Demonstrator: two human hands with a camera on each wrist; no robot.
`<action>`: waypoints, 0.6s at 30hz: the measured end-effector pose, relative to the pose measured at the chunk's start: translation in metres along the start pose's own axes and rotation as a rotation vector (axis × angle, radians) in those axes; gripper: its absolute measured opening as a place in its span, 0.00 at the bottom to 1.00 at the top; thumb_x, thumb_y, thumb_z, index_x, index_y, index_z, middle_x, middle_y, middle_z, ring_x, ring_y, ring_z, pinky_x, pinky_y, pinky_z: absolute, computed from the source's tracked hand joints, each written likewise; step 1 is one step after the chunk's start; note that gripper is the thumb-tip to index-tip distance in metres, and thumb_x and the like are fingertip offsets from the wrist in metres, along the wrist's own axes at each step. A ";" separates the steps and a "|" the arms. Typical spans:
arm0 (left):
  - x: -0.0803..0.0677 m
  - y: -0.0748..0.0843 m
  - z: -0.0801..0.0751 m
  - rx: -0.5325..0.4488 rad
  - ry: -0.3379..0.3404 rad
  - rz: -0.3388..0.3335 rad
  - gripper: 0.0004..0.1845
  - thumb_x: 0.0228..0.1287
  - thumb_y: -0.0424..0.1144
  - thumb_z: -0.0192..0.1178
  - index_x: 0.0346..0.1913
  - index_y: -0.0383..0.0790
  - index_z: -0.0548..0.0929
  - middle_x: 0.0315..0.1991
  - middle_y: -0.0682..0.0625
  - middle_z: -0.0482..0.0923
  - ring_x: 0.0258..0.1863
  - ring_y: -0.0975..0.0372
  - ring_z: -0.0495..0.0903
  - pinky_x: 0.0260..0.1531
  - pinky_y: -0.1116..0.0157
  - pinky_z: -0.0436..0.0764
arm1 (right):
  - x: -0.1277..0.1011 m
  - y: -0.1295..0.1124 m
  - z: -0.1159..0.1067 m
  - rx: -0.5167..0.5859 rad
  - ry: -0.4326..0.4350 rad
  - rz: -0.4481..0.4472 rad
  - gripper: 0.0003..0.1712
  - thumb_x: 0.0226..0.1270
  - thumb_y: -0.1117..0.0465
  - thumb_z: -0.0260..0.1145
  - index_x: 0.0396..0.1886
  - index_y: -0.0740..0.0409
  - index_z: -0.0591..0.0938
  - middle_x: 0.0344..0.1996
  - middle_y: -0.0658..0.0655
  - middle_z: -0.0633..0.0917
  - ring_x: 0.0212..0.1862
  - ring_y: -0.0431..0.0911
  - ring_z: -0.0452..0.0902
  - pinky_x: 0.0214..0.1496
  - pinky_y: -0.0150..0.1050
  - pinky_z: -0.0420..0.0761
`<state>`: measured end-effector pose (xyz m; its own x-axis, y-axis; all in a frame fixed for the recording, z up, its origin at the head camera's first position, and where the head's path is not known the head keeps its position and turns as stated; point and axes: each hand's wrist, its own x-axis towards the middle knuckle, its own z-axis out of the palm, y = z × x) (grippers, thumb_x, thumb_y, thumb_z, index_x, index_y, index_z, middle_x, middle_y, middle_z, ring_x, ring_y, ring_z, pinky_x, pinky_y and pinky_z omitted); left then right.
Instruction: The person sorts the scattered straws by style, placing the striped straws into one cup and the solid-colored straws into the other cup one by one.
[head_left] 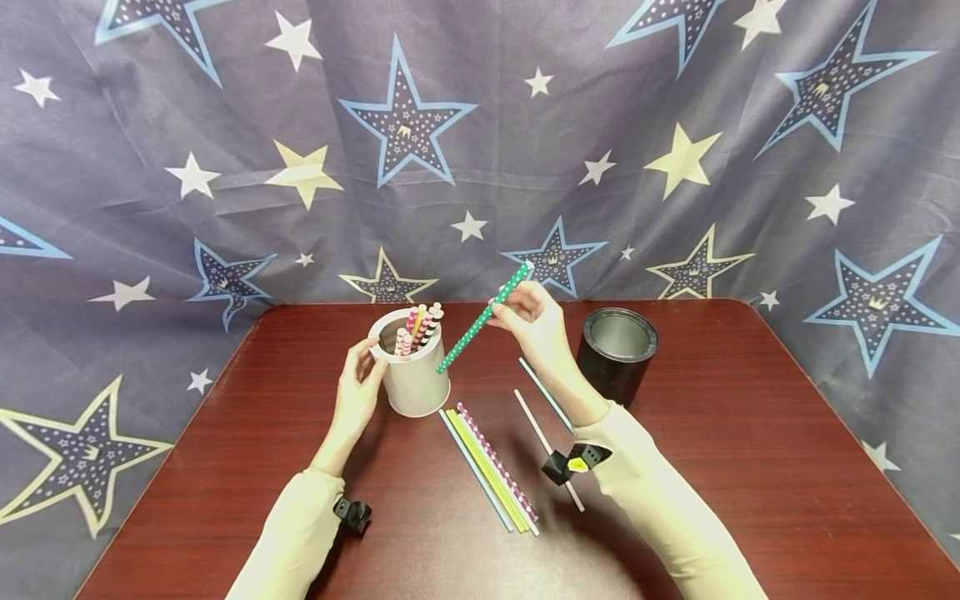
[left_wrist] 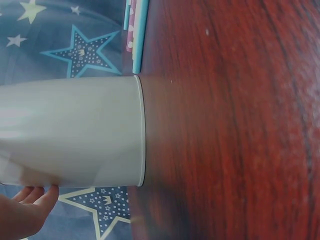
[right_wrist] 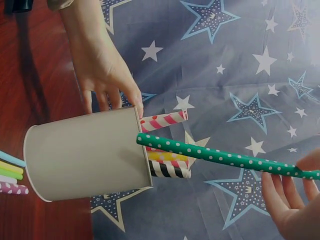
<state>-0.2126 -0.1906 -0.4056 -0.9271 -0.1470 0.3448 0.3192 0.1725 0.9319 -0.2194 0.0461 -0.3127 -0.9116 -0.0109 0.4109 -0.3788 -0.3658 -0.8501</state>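
The right hand [head_left: 534,321] pinches the green polka-dot paper straw [head_left: 477,328] by its upper part, between thumb and fingers, and slants it down toward the light grey canister [head_left: 416,385], which stands upright near the far edge of the tabletop [head_left: 750,433], left of that edge's middle. The left hand [head_left: 356,392] grips the canister at its left rim, fingers bent against the wall. In the head view, the straw's free end shows just beside the canister's right wall, lower than the mouth; whether it touches the wall, I cannot tell. If it is to go in, the sound way would be to raise that end clear of the rim, tip the straw steeper, and lower it into the roomier left part of the mouth, since the striped and patterned straws [head_left: 423,325] lean to the right. A light pinch should keep the paper from creasing, and a steady left hold should stop the canister sliding. Best to keep the right forearm high over the pale blue straw [head_left: 542,388] and pale pink straw [head_left: 531,416], left of the black canister [head_left: 617,367] near the far right corner.
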 end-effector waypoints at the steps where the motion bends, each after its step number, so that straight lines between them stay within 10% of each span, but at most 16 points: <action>1: 0.000 0.000 0.000 -0.001 0.000 0.002 0.19 0.62 0.27 0.49 0.56 0.26 0.63 0.57 0.30 0.62 0.58 0.44 0.61 0.59 0.48 0.58 | 0.000 0.000 0.001 0.002 0.000 -0.011 0.11 0.53 0.81 0.55 0.33 0.64 0.71 0.25 0.52 0.80 0.30 0.40 0.78 0.39 0.41 0.80; 6: 0.000 0.000 0.000 -0.001 -0.003 0.009 0.19 0.62 0.27 0.49 0.56 0.26 0.63 0.56 0.30 0.62 0.58 0.45 0.61 0.59 0.49 0.58 | 0.003 0.005 -0.001 0.009 -0.035 -0.094 0.07 0.54 0.76 0.58 0.34 0.69 0.72 0.30 0.62 0.81 0.34 0.45 0.79 0.41 0.47 0.79; 13: 0.001 0.001 0.001 0.002 -0.001 0.010 0.19 0.62 0.27 0.49 0.56 0.26 0.63 0.57 0.30 0.62 0.58 0.44 0.61 0.59 0.49 0.58 | 0.072 0.164 -0.061 0.017 -0.119 -0.211 0.15 0.54 0.67 0.64 0.43 0.62 0.74 0.38 0.63 0.81 0.40 0.53 0.79 0.40 0.46 0.79; 18: 0.002 -0.001 0.000 -0.008 -0.002 -0.002 0.19 0.62 0.27 0.48 0.56 0.26 0.63 0.57 0.30 0.62 0.59 0.45 0.60 0.59 0.49 0.59 | 0.055 0.128 -0.030 0.047 -0.100 -0.179 0.15 0.53 0.68 0.65 0.41 0.64 0.74 0.36 0.62 0.82 0.38 0.49 0.79 0.40 0.44 0.79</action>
<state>-0.2142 -0.1912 -0.4058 -0.9281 -0.1449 0.3429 0.3191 0.1646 0.9333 -0.3228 0.0268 -0.4090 -0.8093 -0.0336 0.5865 -0.5229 -0.4136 -0.7453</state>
